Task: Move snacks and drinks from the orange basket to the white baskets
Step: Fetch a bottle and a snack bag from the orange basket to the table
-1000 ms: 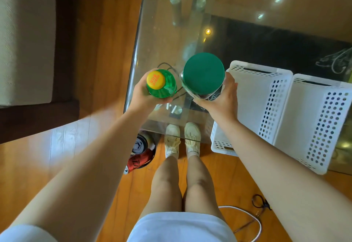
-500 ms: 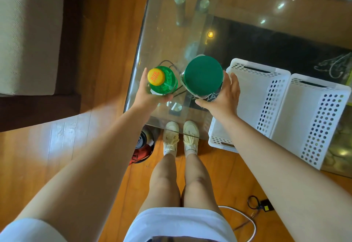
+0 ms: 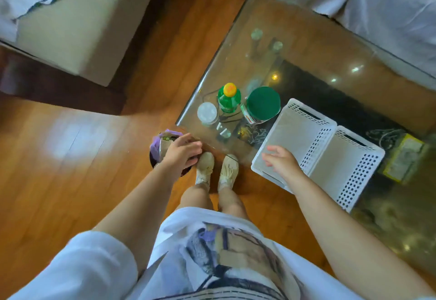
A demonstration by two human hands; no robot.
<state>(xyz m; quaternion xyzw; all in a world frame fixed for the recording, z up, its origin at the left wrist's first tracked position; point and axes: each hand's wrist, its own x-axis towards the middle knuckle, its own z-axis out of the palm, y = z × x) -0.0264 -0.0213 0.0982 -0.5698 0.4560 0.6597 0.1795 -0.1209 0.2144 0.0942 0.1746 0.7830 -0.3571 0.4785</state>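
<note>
Left hand (image 3: 180, 152) curls over a blurred, perhaps purple snack packet (image 3: 162, 139) at its ten o'clock; grip state unclear. Right hand (image 3: 280, 161) spread, empty.

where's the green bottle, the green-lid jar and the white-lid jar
green bottle (image 3: 228, 101), head view, on its green shoulder
green-lid jar (image 3: 263, 102), head view, middle of its lid
white-lid jar (image 3: 207, 113), head view, middle of its lid

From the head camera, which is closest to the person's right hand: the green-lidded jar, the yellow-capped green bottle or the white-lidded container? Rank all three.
Measured from the right hand:
1. Green-lidded jar, straight ahead on the glass table, beside the white basket.
2. Yellow-capped green bottle, left of the jar.
3. White-lidded container, farthest left, near the table's corner.
</note>
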